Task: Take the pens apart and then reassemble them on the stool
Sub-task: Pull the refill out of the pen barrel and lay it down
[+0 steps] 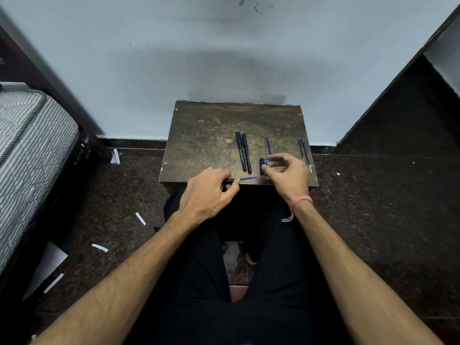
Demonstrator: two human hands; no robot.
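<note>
A worn brown wooden stool (206,135) stands against the wall in front of me. My left hand (209,192) grips a dark pen barrel at the stool's near edge, with a blue refill (247,178) sticking out of it to the right. My right hand (288,174) rests on the stool's near right part, fingertips pinching small blue and black cap pieces (263,165). Two black pens (244,151) lie side by side in the middle. A loose blue refill (268,145) lies beyond my right hand. Two more refills (304,153) lie near the right edge.
A striped mattress (27,150) on a dark bed frame is at the left. Dark furniture (403,115) rises at the right. White paper scraps (140,218) litter the dark speckled floor. My legs in black trousers sit below the stool.
</note>
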